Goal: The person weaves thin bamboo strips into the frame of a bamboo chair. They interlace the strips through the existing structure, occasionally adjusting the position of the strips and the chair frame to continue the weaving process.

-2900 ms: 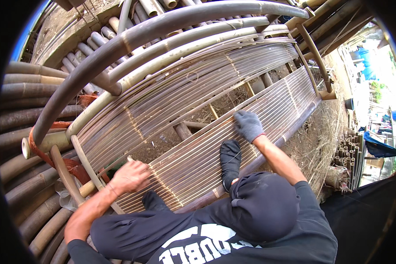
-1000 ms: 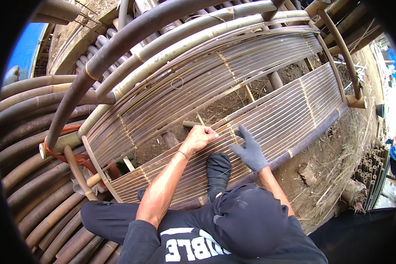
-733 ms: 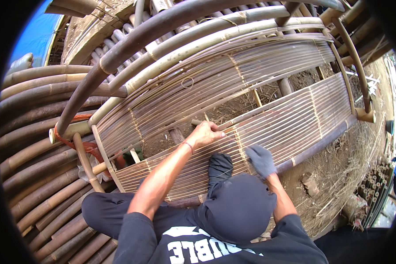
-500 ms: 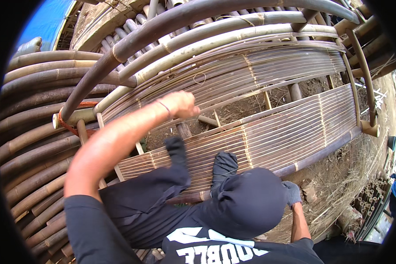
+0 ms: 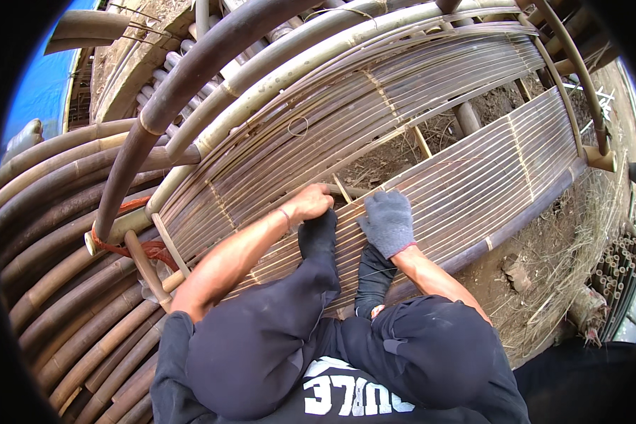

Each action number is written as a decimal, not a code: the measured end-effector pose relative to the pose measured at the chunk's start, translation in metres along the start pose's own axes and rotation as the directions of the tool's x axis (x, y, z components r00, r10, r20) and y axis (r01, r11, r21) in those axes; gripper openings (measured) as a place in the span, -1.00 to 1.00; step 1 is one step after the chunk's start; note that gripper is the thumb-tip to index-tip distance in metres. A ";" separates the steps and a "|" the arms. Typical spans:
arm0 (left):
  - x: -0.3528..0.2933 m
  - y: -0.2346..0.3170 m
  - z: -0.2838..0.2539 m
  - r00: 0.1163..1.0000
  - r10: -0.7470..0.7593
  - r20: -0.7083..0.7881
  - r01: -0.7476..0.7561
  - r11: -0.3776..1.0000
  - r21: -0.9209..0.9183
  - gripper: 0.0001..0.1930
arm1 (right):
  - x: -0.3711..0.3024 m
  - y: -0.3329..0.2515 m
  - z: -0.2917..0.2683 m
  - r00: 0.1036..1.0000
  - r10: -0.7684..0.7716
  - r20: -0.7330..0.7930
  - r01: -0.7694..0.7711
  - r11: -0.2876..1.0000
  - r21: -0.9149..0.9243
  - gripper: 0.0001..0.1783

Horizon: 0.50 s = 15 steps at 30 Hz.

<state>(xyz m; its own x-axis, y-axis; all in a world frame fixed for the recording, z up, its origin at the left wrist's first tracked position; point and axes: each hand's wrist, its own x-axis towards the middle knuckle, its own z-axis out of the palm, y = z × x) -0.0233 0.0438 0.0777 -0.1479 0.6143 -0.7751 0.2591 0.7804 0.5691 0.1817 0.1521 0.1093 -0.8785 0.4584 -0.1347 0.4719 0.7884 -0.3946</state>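
Note:
My bare left hand (image 5: 311, 203) is closed, fingers curled down, at the gap between two panels of thin bamboo slats. Whatever its fingers hold, if anything, is hidden. My right hand (image 5: 389, 222), in a grey glove, lies over the far edge of the near slat panel (image 5: 473, 173). Its fingers bend down there, and their tips are out of sight. Between the hands a light crosspiece (image 5: 343, 189) spans the gap. Beyond it lies the far slat panel (image 5: 318, 127), with pale binding across its slats. My dark-covered feet rest on the near panel.
A thick curved bamboo frame (image 5: 212, 67) rises along the far side. Bent bamboo poles (image 5: 71, 283) are stacked at the left. Orange-red binding (image 5: 131, 247) wraps the left corner joint. Dry straw (image 5: 565, 283) and a bundle of bamboo tubes (image 5: 618, 272) lie at the right.
My left hand has come down to the gap between the panels. My gloved right hand has moved from beside my right knee onto the near slats. The view has shifted slightly.

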 end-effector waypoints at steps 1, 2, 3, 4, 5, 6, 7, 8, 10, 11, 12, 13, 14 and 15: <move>0.012 -0.034 0.011 0.996 -0.078 0.033 0.080 0.993 -0.081 -0.53 | 0.008 -0.009 0.008 0.999 -0.032 0.042 0.034 0.999 -0.038 -0.77; 0.015 -0.035 0.024 0.996 -0.074 0.045 0.083 0.971 -0.226 -0.49 | 0.010 -0.004 0.014 0.998 -0.020 0.062 0.025 0.996 -0.086 -0.79; 0.014 -0.036 0.031 0.996 -0.080 0.046 0.091 0.926 -0.366 -0.44 | 0.013 -0.005 0.017 0.997 -0.019 0.079 0.029 0.992 -0.126 -0.80; 0.018 -0.037 0.032 0.993 -0.048 0.111 0.094 0.887 -0.453 -0.37 | 0.016 -0.005 0.019 0.995 -0.018 0.096 0.034 0.985 -0.167 -0.80; 0.021 -0.038 0.032 0.991 -0.028 0.133 0.096 0.840 -0.534 -0.36 | 0.019 -0.004 0.020 0.990 0.014 0.140 0.007 0.989 -0.150 -0.80; 0.023 -0.039 0.031 0.989 -0.010 0.150 0.101 0.785 -0.611 -0.36 | 0.022 -0.005 0.017 0.982 0.042 0.184 -0.018 0.991 -0.131 -0.79; 0.024 -0.039 0.029 0.986 0.010 0.165 0.107 0.724 -0.682 -0.35 | 0.026 -0.007 0.014 0.971 0.070 0.229 -0.045 0.992 -0.114 -0.78; 0.027 -0.041 0.027 0.983 0.029 0.183 0.113 0.686 -0.718 -0.30 | 0.026 -0.008 0.012 0.944 0.170 0.283 -0.165 0.985 -0.042 -0.76; 0.031 -0.040 0.021 0.964 0.039 0.262 0.169 0.669 -0.724 -0.29 | 0.020 -0.008 0.008 0.842 0.353 0.409 -0.415 0.907 0.070 -0.70; 0.032 -0.039 0.021 0.952 0.045 0.302 0.198 0.661 -0.724 -0.28 | 0.019 -0.002 0.004 0.780 0.308 0.545 -0.452 0.880 0.148 -0.67; 0.032 -0.035 0.022 0.940 0.084 0.329 0.200 0.647 -0.736 -0.34 | 0.018 0.009 -0.002 0.705 0.246 0.666 -0.499 0.839 0.218 -0.62; 0.035 -0.035 0.023 0.934 0.088 0.347 0.197 0.685 -0.702 -0.37 | 0.017 0.019 -0.007 0.626 0.164 0.763 -0.548 0.788 0.280 -0.57; 0.038 -0.034 0.025 0.926 0.090 0.365 0.192 0.721 -0.666 -0.39 | 0.006 0.026 -0.006 0.652 0.109 0.750 -0.539 0.762 0.358 -0.44; 0.039 -0.038 0.025 0.923 0.087 0.376 0.185 0.755 -0.629 -0.41 | 0.005 0.026 -0.012 0.679 0.114 0.725 -0.547 0.738 0.396 -0.44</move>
<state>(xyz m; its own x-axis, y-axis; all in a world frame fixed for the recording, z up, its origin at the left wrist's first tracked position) -0.0149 0.0355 0.0189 0.2448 0.5911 -0.7686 -0.4326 0.7760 0.4590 0.1905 0.1801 0.1095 -0.5969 0.1042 -0.7955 0.7989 0.1685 -0.5774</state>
